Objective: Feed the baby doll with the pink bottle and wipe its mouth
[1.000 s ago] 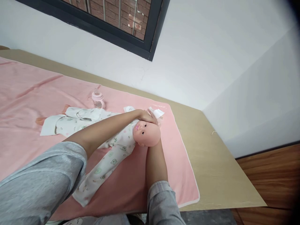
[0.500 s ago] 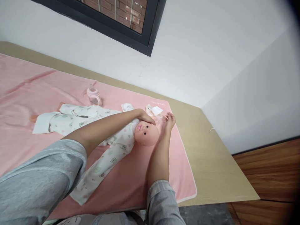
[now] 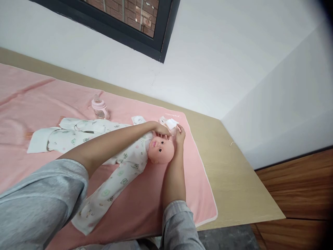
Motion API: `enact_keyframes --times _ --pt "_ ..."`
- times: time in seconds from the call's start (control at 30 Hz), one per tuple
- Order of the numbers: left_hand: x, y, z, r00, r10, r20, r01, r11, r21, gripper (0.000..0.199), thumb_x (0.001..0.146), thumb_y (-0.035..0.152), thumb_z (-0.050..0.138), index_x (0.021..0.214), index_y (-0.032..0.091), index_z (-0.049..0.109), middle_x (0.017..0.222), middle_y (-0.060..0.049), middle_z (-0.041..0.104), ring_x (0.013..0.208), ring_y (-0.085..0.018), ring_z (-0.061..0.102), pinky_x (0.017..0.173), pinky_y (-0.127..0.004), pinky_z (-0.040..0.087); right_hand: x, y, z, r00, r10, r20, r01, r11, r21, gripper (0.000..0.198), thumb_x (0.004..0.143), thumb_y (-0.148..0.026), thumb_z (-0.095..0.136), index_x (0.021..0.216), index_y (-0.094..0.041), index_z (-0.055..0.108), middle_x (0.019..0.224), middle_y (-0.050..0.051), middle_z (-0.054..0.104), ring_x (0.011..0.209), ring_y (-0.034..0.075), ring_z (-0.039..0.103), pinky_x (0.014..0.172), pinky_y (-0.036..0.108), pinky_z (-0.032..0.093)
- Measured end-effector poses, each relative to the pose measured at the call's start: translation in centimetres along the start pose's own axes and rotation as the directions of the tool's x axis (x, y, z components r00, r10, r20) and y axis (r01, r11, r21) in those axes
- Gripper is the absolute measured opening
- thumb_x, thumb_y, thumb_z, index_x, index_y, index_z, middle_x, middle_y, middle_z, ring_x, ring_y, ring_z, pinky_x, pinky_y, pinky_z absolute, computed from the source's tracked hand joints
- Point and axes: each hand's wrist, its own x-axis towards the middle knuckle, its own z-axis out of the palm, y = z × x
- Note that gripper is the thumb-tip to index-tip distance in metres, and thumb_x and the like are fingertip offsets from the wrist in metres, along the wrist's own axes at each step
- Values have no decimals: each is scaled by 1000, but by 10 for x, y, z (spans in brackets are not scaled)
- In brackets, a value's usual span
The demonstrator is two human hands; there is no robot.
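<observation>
The baby doll (image 3: 136, 151) lies face up on the pink blanket (image 3: 199, 194), its long axis running crosswise, bald crown to the right, feet to the left. Beyond its head, the left hand (image 3: 163, 129) and right hand (image 3: 180, 134) bend their fingers at a clear packet with a white panel (image 3: 171, 123); partly hidden, so I cannot tell whether either grips it.

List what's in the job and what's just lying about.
Job, apparently:
bald pink doll in white clothes
clear plastic item with white paper, near left hand, right hand

Lying about, seemingly:
pink-topped clear plastic bottle
pink cloth blanket underneath
</observation>
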Motion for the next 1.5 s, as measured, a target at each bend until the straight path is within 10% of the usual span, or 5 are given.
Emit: enact_keyframes --times 0.43,0.8,1.13,1.37,1.5 --pt "-109 7 -11 848 218 -483 -258 966 -17 49 92 55 45 110 16 69 118 -8 68 109 -26 60 93 -31 44 0 -20 -2 997 35 64 -48 974 223 37 75 -24 56 109 -17 68 136 7 60 130 15 50 115 37 38" --pt "-155 -4 4 757 179 -629 -293 952 -82 47 94 56 50 115 18 68 125 -6 66 115 -26 59 98 -33 46 -17 -99 -19 967 -55 249 -46 923 383 36 67 -33 78 101 -19 75 122 7 68 105 19 65 92 31 52" --pt "-168 -10 13 618 155 -771 -382 916 -122 55 88 52 65 134 23 54 144 -8 51 130 -28 49 108 -39 43 -39 -172 -10 739 -287 609 123 947 297 31 75 -35 77 106 -28 75 115 4 69 111 18 62 99 35 51" --pt "-170 -13 10 731 246 -637 -435 886 -157 61 79 48 75 130 22 54 113 -5 68 110 -27 63 91 -33 50 -65 -209 -1 534 -245 810 235 962 136 35 83 -32 68 118 -30 69 116 3 68 103 17 61 96 37 51" --pt "-172 -19 8 776 212 -594 -364 919 -148 45 78 46 75 113 21 61 90 -1 71 84 -22 67 72 -27 49 -70 -214 -1 535 -225 814 229 966 117 36 85 -32 66 121 -30 67 115 4 67 102 17 60 86 33 53"
